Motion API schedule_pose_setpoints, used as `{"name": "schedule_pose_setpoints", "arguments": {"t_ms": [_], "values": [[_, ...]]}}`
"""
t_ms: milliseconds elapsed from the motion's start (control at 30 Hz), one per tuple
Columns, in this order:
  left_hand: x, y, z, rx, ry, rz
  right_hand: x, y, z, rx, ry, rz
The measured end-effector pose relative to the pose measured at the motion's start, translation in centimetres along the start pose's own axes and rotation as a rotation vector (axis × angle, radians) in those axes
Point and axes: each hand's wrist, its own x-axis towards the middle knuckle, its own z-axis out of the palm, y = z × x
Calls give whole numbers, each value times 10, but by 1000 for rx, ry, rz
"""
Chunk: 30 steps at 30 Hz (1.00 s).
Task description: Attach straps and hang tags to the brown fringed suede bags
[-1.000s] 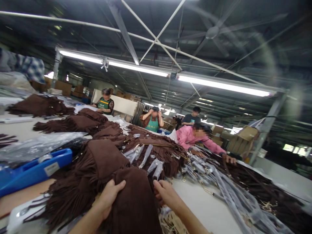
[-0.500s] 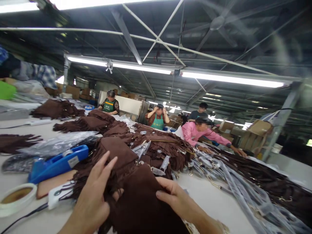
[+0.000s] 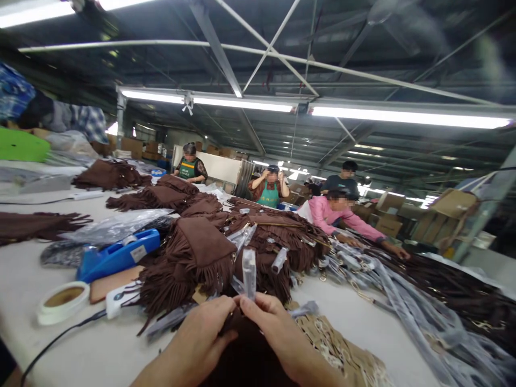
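A dark brown suede-like bag (image 3: 246,357) is upright close to me at the bottom centre. My left hand (image 3: 203,336) pinches its top edge from the left, fingers closed. My right hand (image 3: 280,330) grips the same edge, its thumb and fingers almost touching the left fingertips. From between the fingertips a narrow strip in see-through plastic wrap (image 3: 249,271) sticks up; its lower end is hidden by the fingers. Just beyond lies a pile of brown fringed bags (image 3: 205,244), some bearing plastic-wrapped pieces.
At left are a blue tape dispenser (image 3: 119,255), a white tape roll (image 3: 63,302) and a white corded device (image 3: 121,298). Tan tags with strings (image 3: 336,346) lie right of my hands. Plastic-wrapped straps (image 3: 407,301) run along the right. Several people stand beyond, one in pink (image 3: 328,215) reaching across.
My hands have come together at the bag's top edge, the left one closing from a spread pose. The bag has moved down toward me, and the wrapped strip now stands up between my fingers.
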Motion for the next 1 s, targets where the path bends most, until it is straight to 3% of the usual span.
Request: {"name": "schedule_pose_setpoints", "arguments": {"t_ms": [100, 167, 233, 367, 433, 500, 633, 700, 767, 833, 900, 1000], "values": [[2, -2, 5, -30, 46, -14, 8, 3, 4, -201, 112, -108], [-1, -9, 0, -95, 90, -11, 6, 14, -3, -342, 184, -43], [-8, -25, -10, -178, 169, -16, -5, 33, -21, -452, 216, 60], [-29, -76, -34, -336, 421, -118, -43, 83, -77, -547, 228, 203], [-38, -97, -39, -381, 430, -109, -58, 100, -101, -605, 110, 317], [-40, -104, -37, -422, 385, -30, -65, 100, -111, -754, 119, 272], [-31, -85, -27, -549, 334, 162, -51, 56, -84, -941, 440, -84], [-26, -74, -24, -585, 336, 210, -40, 29, -60, -875, 240, -191], [-24, -69, -25, -593, 345, 224, -33, 11, -40, -776, -36, -174], [-25, -71, -28, -579, 347, 210, -29, 6, -28, -706, -222, -121], [-28, -77, -31, -523, 343, 175, -25, 9, -24, -750, -240, -142], [-34, -75, -39, -269, 429, 144, -12, 7, -25, -975, -59, -346]]}}
